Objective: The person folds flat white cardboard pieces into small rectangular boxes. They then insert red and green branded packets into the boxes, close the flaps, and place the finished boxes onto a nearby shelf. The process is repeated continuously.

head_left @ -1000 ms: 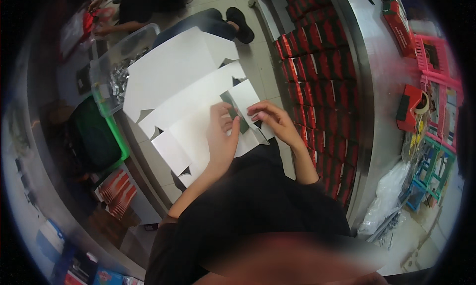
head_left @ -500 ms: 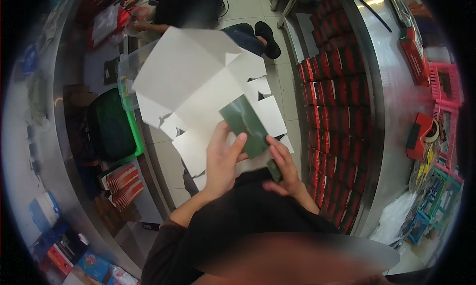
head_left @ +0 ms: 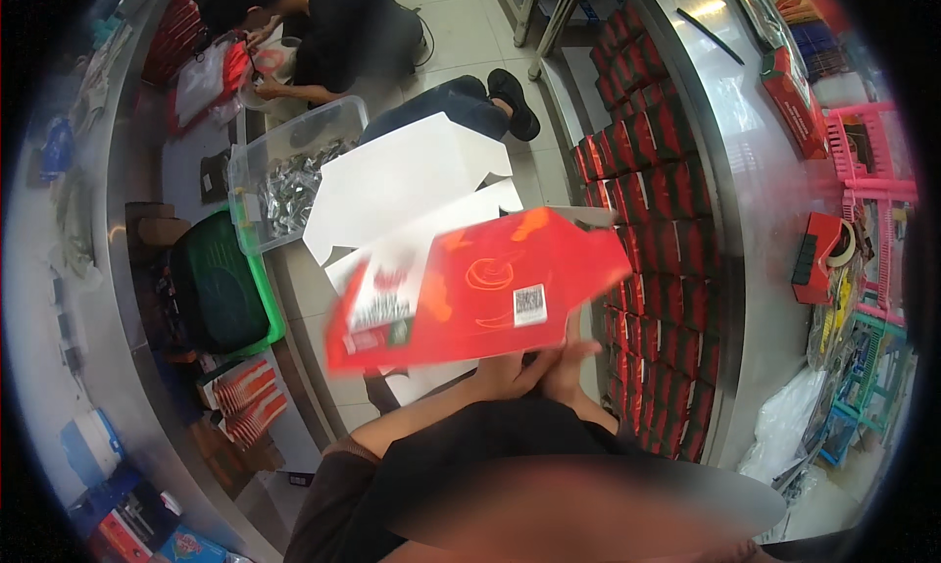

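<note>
A red printed carton [head_left: 456, 328] was raised in front of the person's body, at a tilt, its outer face turned up to view. That face carried orange line drawings, a pale panel toward the left and a small square black-and-white code, and its left end was blurred. The left hand [head_left: 502, 373] and the right hand [head_left: 566, 375] met at the carton's lower edge, close together, and supported it there. The carton covered many of the fingers, so how far each hand was closed could not be told.

Beneath and beyond the carton lay white cardboard [head_left: 407, 176] with cut corner flaps. Past its left side stood a clear plastic bin [head_left: 245, 202] with small silver packets [head_left: 289, 193] in it. Nearer, on the left, were a green-rimmed crate [head_left: 273, 318] with something black in it and some red-and-white striped packs [head_left: 250, 398].

To the right, rows of red and dark green boxes [head_left: 642, 240] stood stacked beside a steel bench [head_left: 737, 186]. On the bench lay a black strip [head_left: 710, 36], with a red box [head_left: 792, 102], a red tape dispenser [head_left: 814, 259] and a pink basket [head_left: 861, 142] farther to the right. At the upper left, a co-worker in a black top [head_left: 348, 39] bent forward over other things.
</note>
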Tool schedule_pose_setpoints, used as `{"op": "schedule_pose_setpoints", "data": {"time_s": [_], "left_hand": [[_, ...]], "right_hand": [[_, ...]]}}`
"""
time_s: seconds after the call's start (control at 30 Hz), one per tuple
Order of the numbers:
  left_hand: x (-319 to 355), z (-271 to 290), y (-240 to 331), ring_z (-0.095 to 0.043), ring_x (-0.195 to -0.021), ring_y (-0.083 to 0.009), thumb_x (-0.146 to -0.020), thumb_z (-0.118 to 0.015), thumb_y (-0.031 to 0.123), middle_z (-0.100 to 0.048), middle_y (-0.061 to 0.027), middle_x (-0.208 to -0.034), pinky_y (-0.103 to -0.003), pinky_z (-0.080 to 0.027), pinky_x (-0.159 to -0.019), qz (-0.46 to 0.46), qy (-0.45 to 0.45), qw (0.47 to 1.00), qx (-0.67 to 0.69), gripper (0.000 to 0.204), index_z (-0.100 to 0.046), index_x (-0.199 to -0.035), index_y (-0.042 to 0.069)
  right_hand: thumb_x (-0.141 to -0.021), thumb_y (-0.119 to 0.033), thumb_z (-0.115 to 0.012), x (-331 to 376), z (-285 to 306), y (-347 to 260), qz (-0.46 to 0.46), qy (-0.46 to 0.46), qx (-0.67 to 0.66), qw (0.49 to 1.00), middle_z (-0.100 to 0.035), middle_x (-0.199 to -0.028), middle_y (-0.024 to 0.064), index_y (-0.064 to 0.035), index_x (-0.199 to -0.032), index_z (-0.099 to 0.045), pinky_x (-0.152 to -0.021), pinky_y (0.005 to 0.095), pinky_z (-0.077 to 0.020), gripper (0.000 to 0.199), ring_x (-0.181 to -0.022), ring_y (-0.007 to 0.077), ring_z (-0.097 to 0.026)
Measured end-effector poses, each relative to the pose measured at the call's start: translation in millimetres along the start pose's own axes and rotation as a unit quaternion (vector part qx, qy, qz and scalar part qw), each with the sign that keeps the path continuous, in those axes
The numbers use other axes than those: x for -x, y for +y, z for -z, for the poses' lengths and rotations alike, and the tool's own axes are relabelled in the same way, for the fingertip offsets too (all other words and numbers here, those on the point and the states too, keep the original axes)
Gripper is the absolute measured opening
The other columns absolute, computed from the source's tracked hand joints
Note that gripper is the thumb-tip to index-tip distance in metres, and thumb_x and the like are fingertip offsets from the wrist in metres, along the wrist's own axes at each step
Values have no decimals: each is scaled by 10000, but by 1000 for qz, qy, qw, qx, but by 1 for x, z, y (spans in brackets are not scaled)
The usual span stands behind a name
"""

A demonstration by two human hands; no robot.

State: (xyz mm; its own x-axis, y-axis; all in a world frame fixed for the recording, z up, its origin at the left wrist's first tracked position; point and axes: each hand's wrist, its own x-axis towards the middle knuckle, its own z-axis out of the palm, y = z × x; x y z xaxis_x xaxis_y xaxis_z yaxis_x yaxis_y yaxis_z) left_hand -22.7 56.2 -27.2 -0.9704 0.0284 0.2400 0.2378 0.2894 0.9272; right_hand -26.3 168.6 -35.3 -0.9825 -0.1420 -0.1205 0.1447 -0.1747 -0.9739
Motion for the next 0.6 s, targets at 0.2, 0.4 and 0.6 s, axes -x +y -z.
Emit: {"op": "schedule_pose_setpoints", "data": {"time_s": [0.2, 0.4, 0.6], "left_hand": [[-19, 48, 46, -673, -680, -242, -822, -676, 7, -675, -118, -827, -316, -530, -584, -87, 70, 992, -60, 158, -696, -977, -18], [-13, 73, 46, -566, -678, -237, -861, -658, 10, -603, -118, -779, -305, -445, -653, 107, 235, 961, -99, 90, -675, -947, -10], [-16, 61, 56, -393, -663, -44, -857, -665, 6, -412, 38, -737, -188, -278, -621, 165, 302, 937, 65, 527, -437, -1333, 11]], "right_hand": [[-1012, -488, -375, -17, -10, -28, 246, 72, -38, 966, -426, -1220, 128, -35, -1489, -182, -969, 386, -353, 686, -1094, 223, -443], [-976, 18, -464, -58, -3, -63, 198, -57, 152, 967, -415, -889, 56, -11, -1169, -577, -491, 192, -340, 225, -580, 71, -399], [-919, 21, -595, -61, -19, -60, 227, -23, -176, 958, -371, -957, 30, -20, -1177, -591, -491, 193, -348, 261, -612, 51, -407]]}}
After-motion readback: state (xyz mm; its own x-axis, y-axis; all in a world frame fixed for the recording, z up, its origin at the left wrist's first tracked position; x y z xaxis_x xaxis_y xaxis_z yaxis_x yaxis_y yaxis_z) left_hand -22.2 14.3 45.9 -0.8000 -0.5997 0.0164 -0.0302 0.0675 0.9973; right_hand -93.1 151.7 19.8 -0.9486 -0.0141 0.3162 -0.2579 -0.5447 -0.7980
